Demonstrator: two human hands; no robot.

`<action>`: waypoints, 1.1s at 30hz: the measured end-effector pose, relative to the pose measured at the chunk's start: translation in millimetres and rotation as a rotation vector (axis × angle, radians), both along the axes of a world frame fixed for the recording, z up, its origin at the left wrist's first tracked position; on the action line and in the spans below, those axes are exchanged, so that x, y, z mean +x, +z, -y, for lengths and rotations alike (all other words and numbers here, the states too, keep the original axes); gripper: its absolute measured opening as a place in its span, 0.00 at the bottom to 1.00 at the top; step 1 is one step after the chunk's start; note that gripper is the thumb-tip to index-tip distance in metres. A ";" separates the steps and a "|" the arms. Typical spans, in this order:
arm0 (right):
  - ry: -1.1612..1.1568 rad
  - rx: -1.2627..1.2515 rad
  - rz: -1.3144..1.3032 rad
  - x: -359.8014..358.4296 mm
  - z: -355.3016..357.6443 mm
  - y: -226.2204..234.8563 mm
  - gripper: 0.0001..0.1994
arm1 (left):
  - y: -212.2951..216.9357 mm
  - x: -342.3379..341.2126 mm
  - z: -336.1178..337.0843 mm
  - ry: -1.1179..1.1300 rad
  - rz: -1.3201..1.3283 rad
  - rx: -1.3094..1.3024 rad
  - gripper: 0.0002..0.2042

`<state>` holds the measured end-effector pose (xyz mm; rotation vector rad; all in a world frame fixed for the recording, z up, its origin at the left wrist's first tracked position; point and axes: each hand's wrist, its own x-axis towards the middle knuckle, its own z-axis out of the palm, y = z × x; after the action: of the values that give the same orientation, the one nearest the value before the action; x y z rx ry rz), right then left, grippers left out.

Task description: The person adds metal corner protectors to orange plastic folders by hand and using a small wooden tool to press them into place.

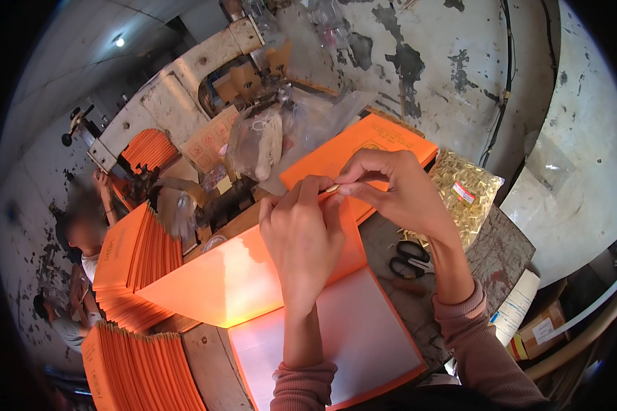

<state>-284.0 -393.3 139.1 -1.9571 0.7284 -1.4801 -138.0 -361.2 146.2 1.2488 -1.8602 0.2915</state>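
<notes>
Though tiny, brass fastener [333, 187] between fingers [353, 186]

1. Both hands, left hand [301, 236] and right hand [397, 188], meet over the open orange folder [253, 274].
2. At 3 o'clock, scissors [410, 259] and a bag of brass fasteners [467, 195] crowd the worktop [418, 301].
3. At 9 o'clock, stacked orange folders [138, 260] block passage.
4. At 12 o'clock, plastic bags [267, 140] and a machine [178, 89] close the way.

I see a worn wooden bench [418, 301] with an open orange folder [308, 322] flat on it. Black-handled scissors [410, 259] lie on the right part, next to a clear bag of small gold metal clips [467, 195]. Stacks of orange folders [140, 257] sit on its left end, another stack [144, 370] nearer me.
</notes>
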 end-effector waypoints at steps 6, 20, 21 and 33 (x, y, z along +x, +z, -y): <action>-0.083 -0.016 0.002 5.3 6.8 -6.7 0.05 | -9.1 6.5 16.1 0.013 0.050 -0.021 0.06; -0.365 0.026 -0.877 -42.5 25.4 -128.9 0.03 | -14.9 12.1 24.1 -0.073 0.010 -0.227 0.06; -0.425 -0.001 -0.988 -44.0 25.7 -141.5 0.04 | -16.6 13.4 23.7 -0.060 0.006 -0.238 0.06; -0.174 0.087 -0.488 -69.2 13.2 -136.9 0.03 | -15.1 110.1 -35.4 0.383 0.232 -0.159 0.14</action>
<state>-353.1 -406.4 2.1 -2.2563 1.1755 -1.0406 -27.9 -325.8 131.1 1.5052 -1.7345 0.8050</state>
